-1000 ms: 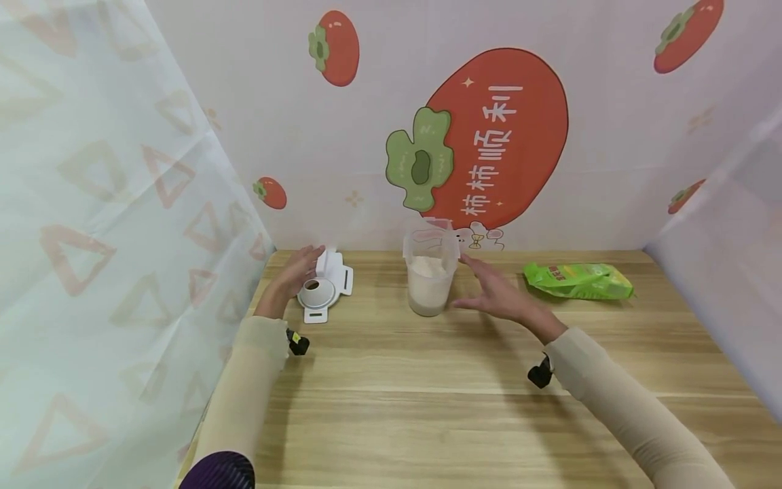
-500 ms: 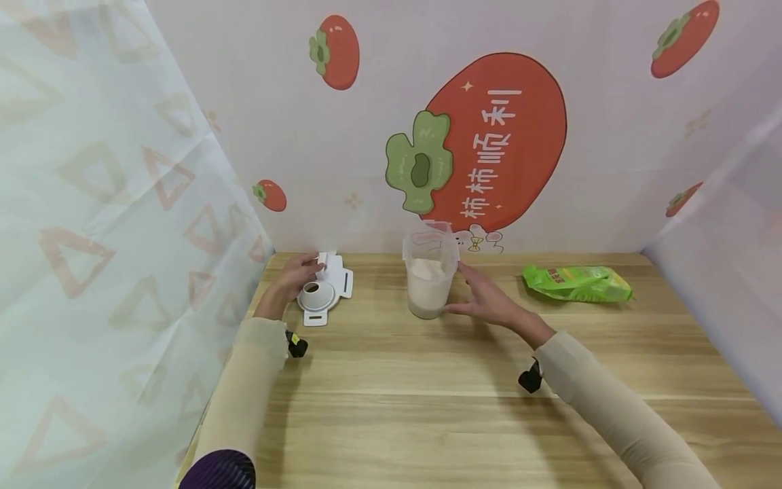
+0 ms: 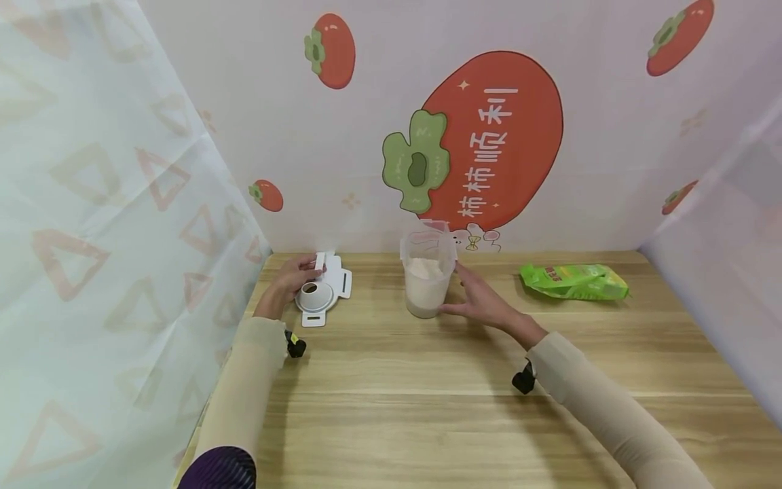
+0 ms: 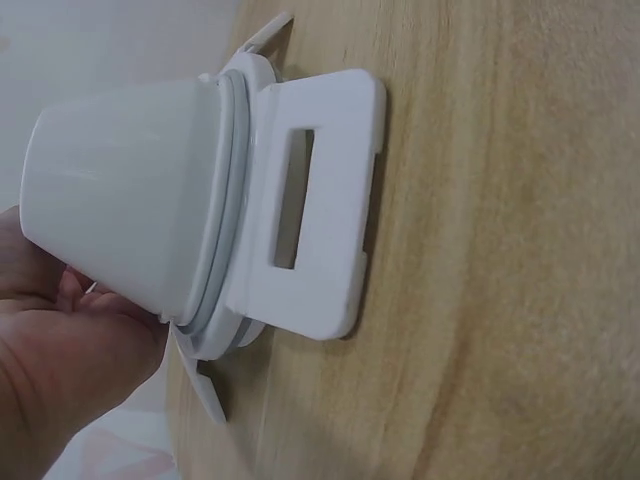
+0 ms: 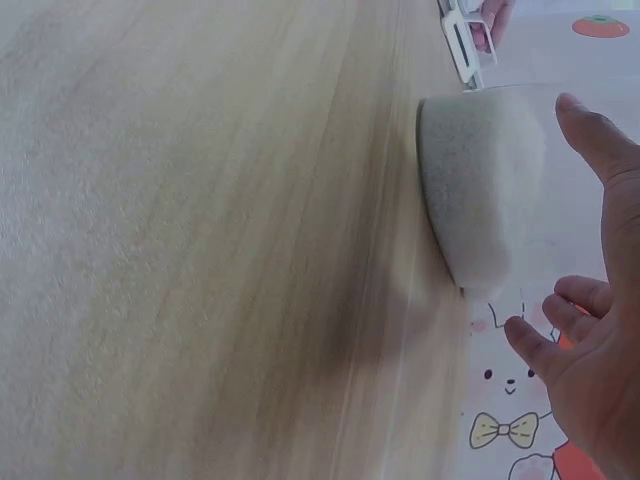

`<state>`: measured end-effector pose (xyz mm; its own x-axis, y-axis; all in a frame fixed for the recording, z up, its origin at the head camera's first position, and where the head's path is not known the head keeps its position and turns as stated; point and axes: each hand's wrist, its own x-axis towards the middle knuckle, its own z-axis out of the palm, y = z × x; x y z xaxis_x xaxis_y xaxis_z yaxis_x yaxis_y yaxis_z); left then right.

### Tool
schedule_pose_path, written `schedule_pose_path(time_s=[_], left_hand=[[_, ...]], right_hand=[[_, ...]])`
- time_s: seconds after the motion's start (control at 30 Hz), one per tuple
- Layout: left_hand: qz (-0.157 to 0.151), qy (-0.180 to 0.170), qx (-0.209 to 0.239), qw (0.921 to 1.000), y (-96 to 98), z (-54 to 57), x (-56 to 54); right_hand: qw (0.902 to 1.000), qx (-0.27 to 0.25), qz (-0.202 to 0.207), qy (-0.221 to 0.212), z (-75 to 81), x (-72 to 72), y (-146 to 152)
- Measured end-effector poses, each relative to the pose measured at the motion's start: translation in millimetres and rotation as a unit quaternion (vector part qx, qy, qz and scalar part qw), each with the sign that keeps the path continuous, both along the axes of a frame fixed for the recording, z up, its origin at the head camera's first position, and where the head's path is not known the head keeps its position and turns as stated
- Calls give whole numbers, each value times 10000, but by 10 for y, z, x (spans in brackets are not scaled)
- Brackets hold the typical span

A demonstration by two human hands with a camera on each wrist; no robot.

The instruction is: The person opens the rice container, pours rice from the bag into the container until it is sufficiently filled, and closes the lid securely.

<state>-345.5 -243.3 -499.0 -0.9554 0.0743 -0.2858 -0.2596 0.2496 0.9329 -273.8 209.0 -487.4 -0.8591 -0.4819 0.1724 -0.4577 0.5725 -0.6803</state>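
A white lid [image 3: 334,277] with a round spout and slotted side tabs lies on the table at the back left. My left hand [image 3: 287,280] pinches its upright white flap between thumb and fingers. The left wrist view shows the spout [image 4: 120,190] close up, covering most of the fingers. Near the back wall, a clear plastic container [image 3: 426,291] stands upright, part filled with pale powder or fine grain. My right hand [image 3: 485,299] is at its right side, thumb and fingers spread. In the right wrist view the fingers [image 5: 535,345] stretch beside the container without curling round it.
A green packet [image 3: 574,282] lies on the wooden table [image 3: 415,407] at the back right. A printed wall sheet [image 3: 366,136] rises directly behind the container, and another sheet [image 3: 110,272] stands close to the left arm.
My left fingers have come down onto the lid's flap and closed on it. The right hand has moved left, up to the container. Container and packet stay in place.
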Motion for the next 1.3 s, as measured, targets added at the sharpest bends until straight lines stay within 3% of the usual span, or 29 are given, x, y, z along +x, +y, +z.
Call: schedule_pose_path(time_s=[0.3,0.73,1.07,1.3], left_hand=[[182,-114,1,9998,-14,-28,-14],[595,-256,814,9946,12,-45,-17],[635,-254,1166,9908,34,-21,26],[461,-141,1502,9875,109,49,25]], right_hand=[[9992,-287,-169,-234,-63,15,-98],[9950,-784,-470,-404,-214,26,-215],[9915,-1105,-409,-554,-239,30,-246],[9909,-1152,-367,-585,-241,50,-238]])
